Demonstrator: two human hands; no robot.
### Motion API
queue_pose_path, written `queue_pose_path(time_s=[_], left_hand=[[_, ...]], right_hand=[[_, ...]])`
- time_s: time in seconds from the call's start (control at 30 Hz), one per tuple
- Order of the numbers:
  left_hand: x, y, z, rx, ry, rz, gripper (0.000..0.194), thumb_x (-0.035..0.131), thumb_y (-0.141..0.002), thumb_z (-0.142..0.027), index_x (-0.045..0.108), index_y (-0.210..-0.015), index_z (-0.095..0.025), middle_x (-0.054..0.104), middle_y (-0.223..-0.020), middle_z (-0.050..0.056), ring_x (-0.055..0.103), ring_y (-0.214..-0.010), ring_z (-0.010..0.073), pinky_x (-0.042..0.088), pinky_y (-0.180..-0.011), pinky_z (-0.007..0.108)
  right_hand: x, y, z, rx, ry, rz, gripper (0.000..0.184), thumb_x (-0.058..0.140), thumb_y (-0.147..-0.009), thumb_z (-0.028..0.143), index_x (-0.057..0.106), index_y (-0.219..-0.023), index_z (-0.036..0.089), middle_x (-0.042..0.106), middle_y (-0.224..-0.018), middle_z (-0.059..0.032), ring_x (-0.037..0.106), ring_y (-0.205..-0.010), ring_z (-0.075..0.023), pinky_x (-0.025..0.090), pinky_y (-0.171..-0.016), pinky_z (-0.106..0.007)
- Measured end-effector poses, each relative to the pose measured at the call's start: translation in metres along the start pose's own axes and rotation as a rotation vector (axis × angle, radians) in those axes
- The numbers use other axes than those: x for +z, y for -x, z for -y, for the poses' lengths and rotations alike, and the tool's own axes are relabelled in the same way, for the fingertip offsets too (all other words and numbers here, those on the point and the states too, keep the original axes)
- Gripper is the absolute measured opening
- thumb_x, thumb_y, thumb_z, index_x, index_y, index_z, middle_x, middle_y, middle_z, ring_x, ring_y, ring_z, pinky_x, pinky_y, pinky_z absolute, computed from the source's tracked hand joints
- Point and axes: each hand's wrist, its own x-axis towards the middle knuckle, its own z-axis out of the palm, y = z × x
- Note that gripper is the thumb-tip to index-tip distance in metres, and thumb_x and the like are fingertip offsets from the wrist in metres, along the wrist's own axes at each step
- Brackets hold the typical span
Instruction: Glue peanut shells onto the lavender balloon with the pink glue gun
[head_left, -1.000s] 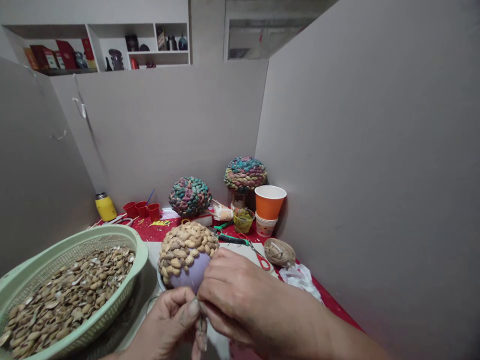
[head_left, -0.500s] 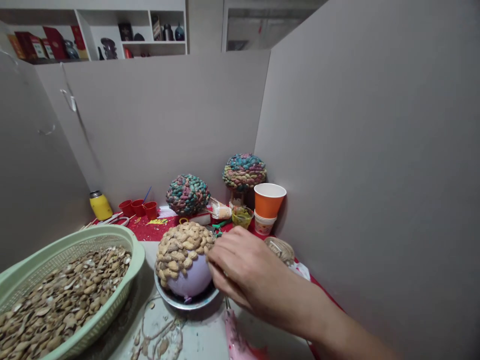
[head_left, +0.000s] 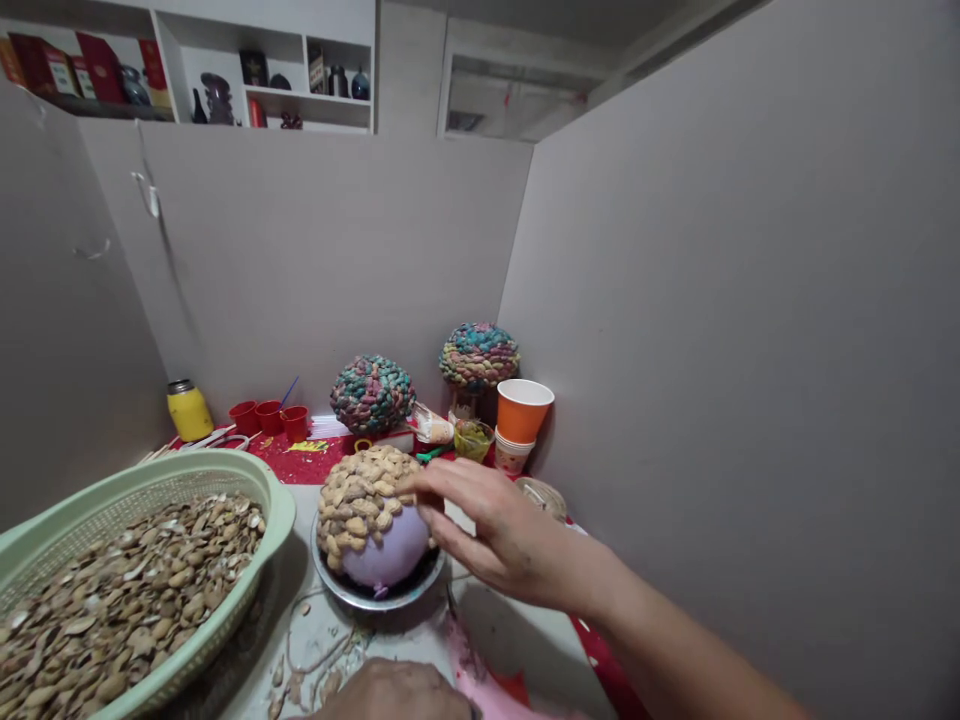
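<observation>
A lilac balloon sits in a round metal bowl, its upper part covered with peanut shells. My right hand is at the balloon's right side. Its outstretched fingertips touch the edge of the shell layer, with the thumb apart below; I see nothing held in it. At the bottom edge, my left hand shows only its back, and its fingers are hidden. Close to it on the right lies a pink, smeared bag-like thing with a narrow tip pointing at the bowl.
A green basket full of shells stands at left. Behind are two coloured shell-covered balls, an orange cup, red cups and a yellow bottle. Grey panels enclose the table.
My right hand's fingers have spread and reached left onto the shells. My left hand has come into view at the bottom. The camera view has tilted up slightly.
</observation>
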Motion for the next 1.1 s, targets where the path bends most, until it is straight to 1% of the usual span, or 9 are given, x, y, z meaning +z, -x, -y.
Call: queue_pose_path(time_s=[0.07,0.13,0.23,0.33,0.5,0.67,0.77,0.93,1.1], left_hand=[[-0.01,-0.004,-0.007,0.051,0.057,0.006,0.013,0.049,-0.091,-0.024,0.062,-0.095,-0.022,0.074,-0.083,0.002,0.067,-0.074,0.0128,0.049,-0.065,0.017],[-0.018,-0.006,-0.013,0.097,0.141,-0.044,0.019,0.049,-0.081,-0.013,0.062,-0.094,-0.02,0.072,-0.081,0.004,0.065,-0.073,0.0151,0.049,-0.066,0.021],[-0.027,-0.008,-0.02,-0.009,0.297,-0.184,0.028,0.046,-0.067,-0.006,0.063,-0.086,-0.018,0.069,-0.076,0.005,0.062,-0.069,0.0173,0.047,-0.065,0.025],[-0.032,-0.009,-0.023,-0.154,0.387,-0.248,0.025,0.043,-0.068,-0.003,0.062,-0.078,-0.018,0.065,-0.072,0.004,0.057,-0.068,0.0176,0.042,-0.065,0.027],[-0.039,-0.01,-0.023,-0.246,0.53,-0.256,0.019,0.043,-0.078,-0.005,0.058,-0.076,-0.017,0.06,-0.07,0.002,0.054,-0.066,0.0157,0.041,-0.064,0.027],[-0.046,-0.01,-0.026,-0.399,0.676,-0.307,0.018,0.032,-0.097,-0.023,0.049,-0.1,-0.017,0.055,-0.066,-0.002,0.055,-0.061,0.0138,0.045,-0.06,0.024],[-0.048,-0.01,-0.026,-0.413,0.68,-0.317,0.019,0.037,-0.097,-0.03,0.051,-0.095,-0.018,0.055,-0.066,-0.002,0.054,-0.061,0.0134,0.045,-0.061,0.024],[-0.049,-0.008,-0.027,-0.376,0.558,-0.349,0.02,0.045,-0.094,-0.03,0.057,-0.084,-0.018,0.055,-0.068,-0.002,0.05,-0.062,0.0132,0.041,-0.061,0.024],[-0.045,-0.008,-0.026,-0.322,0.446,-0.314,0.018,0.046,-0.092,-0.024,0.061,-0.084,-0.017,0.061,-0.072,0.0,0.054,-0.066,0.0143,0.043,-0.065,0.025]], right_hand=[[-0.002,0.007,0.004,0.023,0.017,-0.036,0.022,0.045,-0.093,0.013,0.055,-0.112,0.018,0.062,-0.101,-0.0078,0.055,-0.09,-0.0189,0.042,-0.081,-0.03],[-0.001,0.02,0.007,0.048,0.063,-0.046,0.023,0.044,-0.091,0.011,0.056,-0.111,0.018,0.062,-0.094,-0.0063,0.054,-0.084,-0.0183,0.042,-0.077,-0.031],[0.009,0.048,0.008,0.134,0.122,0.034,0.026,0.04,-0.089,0.009,0.057,-0.107,0.017,0.059,-0.086,-0.0055,0.052,-0.076,-0.018,0.042,-0.071,-0.031],[0.022,0.081,0.005,0.24,0.106,0.065,0.028,0.038,-0.086,0.007,0.057,-0.104,0.016,0.059,-0.086,-0.0065,0.052,-0.075,-0.0182,0.043,-0.069,-0.031],[0.04,0.116,0.007,0.395,0.064,0.009,0.024,0.036,-0.084,0.007,0.058,-0.09,0.015,0.06,-0.081,-0.0065,0.056,-0.074,-0.0183,0.046,-0.068,-0.03],[0.058,0.119,0.023,0.465,-0.01,-0.002,0.028,0.036,-0.091,0.009,0.06,-0.103,0.014,0.067,-0.085,-0.0055,0.061,-0.074,-0.0152,0.048,-0.069,-0.026],[0.059,0.117,0.032,0.463,-0.002,0.028,0.024,0.044,-0.092,0.016,0.061,-0.109,0.014,0.068,-0.095,-0.0081,0.062,-0.087,-0.019,0.048,-0.08,-0.031],[0.042,0.119,0.039,0.606,0.155,0.294,0.046,0.062,-0.08,0.022,0.056,-0.124,0.012,0.059,-0.118,-0.0155,0.053,-0.108,-0.0292,0.042,-0.094,-0.044],[0.037,0.126,0.04,0.649,0.059,0.386,0.057,0.061,-0.076,0.021,0.051,-0.132,0.018,0.06,-0.119,-0.0123,0.056,-0.107,-0.0278,0.043,-0.093,-0.039]])
